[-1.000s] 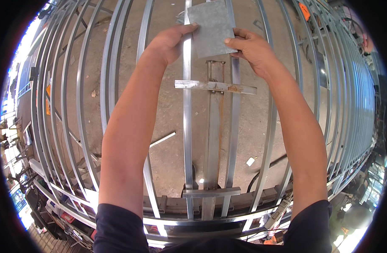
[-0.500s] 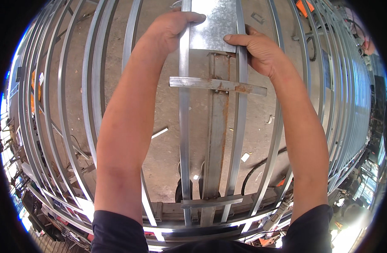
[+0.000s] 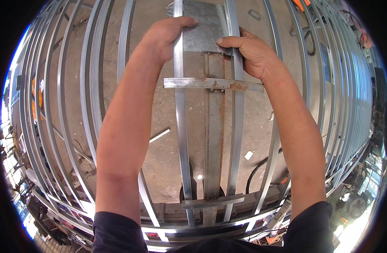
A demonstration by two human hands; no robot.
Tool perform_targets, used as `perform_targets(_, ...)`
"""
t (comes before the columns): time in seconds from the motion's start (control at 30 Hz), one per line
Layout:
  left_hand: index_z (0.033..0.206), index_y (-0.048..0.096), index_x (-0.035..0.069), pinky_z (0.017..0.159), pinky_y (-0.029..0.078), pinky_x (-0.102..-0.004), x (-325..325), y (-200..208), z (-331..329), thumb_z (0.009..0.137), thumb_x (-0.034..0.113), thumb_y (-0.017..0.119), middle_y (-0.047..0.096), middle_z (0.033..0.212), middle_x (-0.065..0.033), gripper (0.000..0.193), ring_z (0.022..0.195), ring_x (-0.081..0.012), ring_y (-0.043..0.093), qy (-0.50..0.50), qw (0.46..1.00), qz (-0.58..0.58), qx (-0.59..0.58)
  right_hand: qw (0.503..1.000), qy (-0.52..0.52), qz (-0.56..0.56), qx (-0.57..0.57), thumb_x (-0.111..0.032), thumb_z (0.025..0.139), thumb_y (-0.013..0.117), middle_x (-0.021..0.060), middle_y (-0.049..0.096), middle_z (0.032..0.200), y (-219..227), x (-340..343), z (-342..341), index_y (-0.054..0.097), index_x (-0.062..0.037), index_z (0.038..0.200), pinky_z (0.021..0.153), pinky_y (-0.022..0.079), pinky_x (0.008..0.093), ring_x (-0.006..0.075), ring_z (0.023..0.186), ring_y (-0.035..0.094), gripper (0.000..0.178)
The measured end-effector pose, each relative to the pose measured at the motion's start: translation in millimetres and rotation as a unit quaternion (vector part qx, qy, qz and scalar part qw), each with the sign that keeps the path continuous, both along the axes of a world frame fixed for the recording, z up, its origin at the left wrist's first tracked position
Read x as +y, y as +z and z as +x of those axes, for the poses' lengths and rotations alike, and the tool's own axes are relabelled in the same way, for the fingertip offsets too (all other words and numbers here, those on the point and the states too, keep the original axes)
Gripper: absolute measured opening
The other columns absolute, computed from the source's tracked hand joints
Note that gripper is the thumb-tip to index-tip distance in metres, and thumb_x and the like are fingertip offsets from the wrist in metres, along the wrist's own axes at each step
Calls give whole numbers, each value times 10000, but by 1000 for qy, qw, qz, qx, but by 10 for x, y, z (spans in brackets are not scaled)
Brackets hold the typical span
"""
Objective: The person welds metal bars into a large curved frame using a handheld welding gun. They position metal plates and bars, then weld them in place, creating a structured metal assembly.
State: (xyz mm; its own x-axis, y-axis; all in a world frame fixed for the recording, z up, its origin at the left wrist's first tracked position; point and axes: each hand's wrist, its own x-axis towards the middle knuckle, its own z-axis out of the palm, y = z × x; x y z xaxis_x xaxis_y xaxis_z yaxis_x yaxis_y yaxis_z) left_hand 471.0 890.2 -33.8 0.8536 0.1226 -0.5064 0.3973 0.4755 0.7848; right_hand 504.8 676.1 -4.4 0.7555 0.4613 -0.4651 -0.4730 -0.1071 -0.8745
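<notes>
A grey sheet metal plate lies between two long metal bars at the top of the view. My left hand is closed round the left bar, its thumb resting on the plate. Over the right bar reaches my right hand, thumb tip on the plate's near right corner. The other fingers of both hands are mostly hidden beneath the bars. Just nearer to me, a short flat metal strip crosses both bars. Under it runs a wider, rust-stained steel beam.
More parallel metal bars stretch along both sides, forming a wide frame. A second short crosspiece lies near my body. On the concrete floor below are a white strip, a small white scrap and a black cable.
The plate, the bars and my hands sit slightly farther left in the picture, and more of the plate shows. Bright glare on the plate has faded. Both hands keep the same hold.
</notes>
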Motion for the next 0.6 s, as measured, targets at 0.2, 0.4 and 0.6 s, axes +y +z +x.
perform_targets(0.2, 1151, 670, -43, 770, 668, -361, -13, 43, -8, 996, 113, 671, 749, 1032, -152, 220, 839, -220, 755, 1, 1000, -17, 7, 1000, 1, 10, 18, -126, 884, 804, 78, 689, 1095, 23, -15, -6, 559, 3, 1326, 876, 560, 342, 175, 956, 660, 522)
perform_targets(0.4, 1164, 684, -32, 814, 654, -356, -7, 46, -10, 985, 129, 689, 753, 1048, -139, 240, 889, -220, 753, 6, 1000, 4, 8, 999, 7, 21, 28, -120, 889, 803, 92, 683, 1096, -5, -20, 5, 564, 20, 1309, 881, 567, 343, 180, 962, 663, 503)
perform_targets(0.6, 1173, 687, -40, 855, 637, -349, 14, 53, -30, 975, 138, 699, 755, 1065, -144, 266, 935, -223, 746, -4, 999, 21, 30, 996, 35, 56, 52, -52, 877, 795, 136, 685, 1157, -20, -61, 92, 558, 48, 1336, 968, 578, 370, 221, 1038, 673, 526)
